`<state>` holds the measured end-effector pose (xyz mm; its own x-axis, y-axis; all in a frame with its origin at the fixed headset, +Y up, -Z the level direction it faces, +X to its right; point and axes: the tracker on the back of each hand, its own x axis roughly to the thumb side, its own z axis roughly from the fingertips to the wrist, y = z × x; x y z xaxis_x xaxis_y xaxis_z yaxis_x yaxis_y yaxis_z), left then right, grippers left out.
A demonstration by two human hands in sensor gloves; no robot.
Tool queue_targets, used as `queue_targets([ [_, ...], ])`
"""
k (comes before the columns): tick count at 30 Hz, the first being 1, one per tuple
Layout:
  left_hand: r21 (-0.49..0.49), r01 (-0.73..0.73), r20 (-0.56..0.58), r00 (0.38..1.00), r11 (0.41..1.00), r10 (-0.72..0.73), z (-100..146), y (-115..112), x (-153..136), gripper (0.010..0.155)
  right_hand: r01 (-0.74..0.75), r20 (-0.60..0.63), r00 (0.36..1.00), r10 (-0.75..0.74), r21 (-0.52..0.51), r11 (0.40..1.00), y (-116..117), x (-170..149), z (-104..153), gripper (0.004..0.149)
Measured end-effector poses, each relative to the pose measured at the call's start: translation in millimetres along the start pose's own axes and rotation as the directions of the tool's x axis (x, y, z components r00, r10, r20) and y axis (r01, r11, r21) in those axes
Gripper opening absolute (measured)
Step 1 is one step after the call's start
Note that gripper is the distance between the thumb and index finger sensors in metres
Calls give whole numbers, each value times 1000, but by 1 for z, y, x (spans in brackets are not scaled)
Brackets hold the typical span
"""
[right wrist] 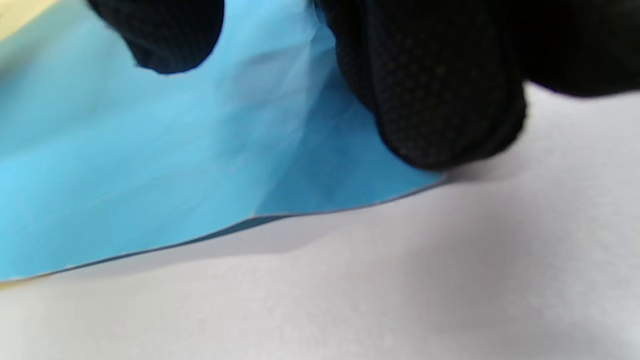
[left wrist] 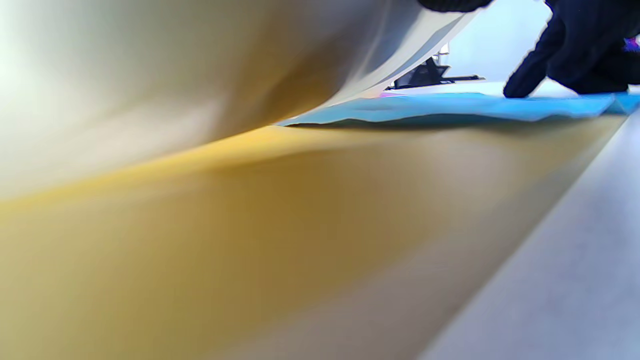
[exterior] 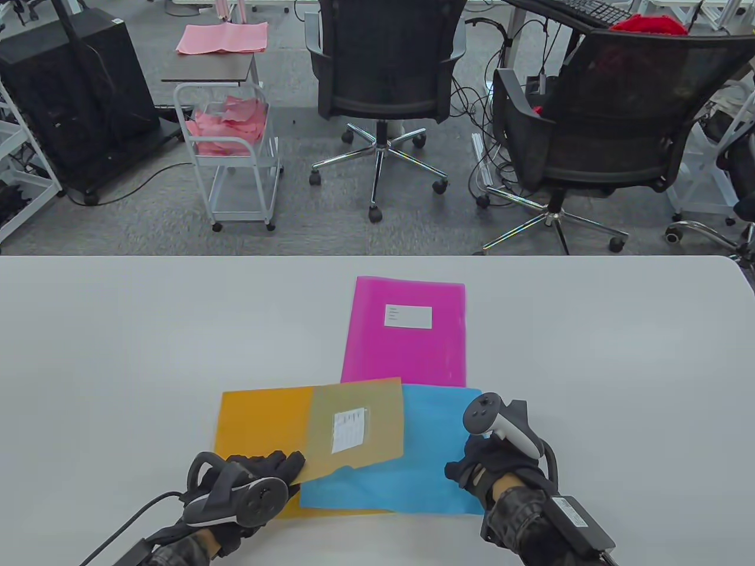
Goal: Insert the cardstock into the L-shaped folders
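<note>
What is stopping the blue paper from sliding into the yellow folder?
Nothing visible. The left hand lifts the yellow folder's top flap, so its mouth gapes open in the left wrist view. The blue cardstock, held by the right hand, already lies partly under that flap, over the folder's orange bottom sheet.

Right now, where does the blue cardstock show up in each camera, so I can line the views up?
Table view: blue cardstock low centre, partly under the lifted folder flap, right hand at its right edge.
Left wrist view: thin blue strip at upper right, seen edge-on.
Right wrist view: fills the upper left, corner raised off the table.
Shared landmark: the right hand's gloved fingers on the sheet, also upper right in the left wrist view.
</note>
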<state>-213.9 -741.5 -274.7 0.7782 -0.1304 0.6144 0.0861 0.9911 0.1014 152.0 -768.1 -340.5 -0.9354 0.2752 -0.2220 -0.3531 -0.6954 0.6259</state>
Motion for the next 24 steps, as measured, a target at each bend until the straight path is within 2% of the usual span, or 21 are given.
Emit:
queue_targets([
  [4,15,9,60,998,1000,-10,0,2,11,51,-13,50,999,13,2,1000,4,5,0,83],
  [9,41,-3,110,994,999,-1,1,4,19,51,25,200,979,-37,61,998,15,21,2,81],
  [12,58,-30,74,997,998,26,1,4,15,51,100,316,940,-131,114,988,20,28,2,75],
  [14,76,-70,26,997,995,68,1,4,9,52,170,389,899,-201,113,979,12,29,3,71],
  [17,117,-107,-22,994,987,110,3,7,2,51,278,378,892,-250,-20,960,-15,18,13,69],
  [19,148,-106,-44,993,983,114,4,10,-3,51,389,312,893,-325,-167,906,-34,0,21,70],
  [20,165,-111,-56,991,980,122,4,11,-5,51,413,284,892,-352,-192,890,-38,-7,22,72],
  [22,186,-130,-71,987,974,145,4,14,-6,51,398,197,908,-370,-123,909,-37,-20,19,80],
  [23,198,-137,-74,985,971,154,4,15,-6,51,373,150,919,-364,-32,927,-32,-23,15,85],
  [24,205,-143,-71,985,968,160,4,17,-4,51,366,174,913,-369,53,929,-26,-24,9,87],
])
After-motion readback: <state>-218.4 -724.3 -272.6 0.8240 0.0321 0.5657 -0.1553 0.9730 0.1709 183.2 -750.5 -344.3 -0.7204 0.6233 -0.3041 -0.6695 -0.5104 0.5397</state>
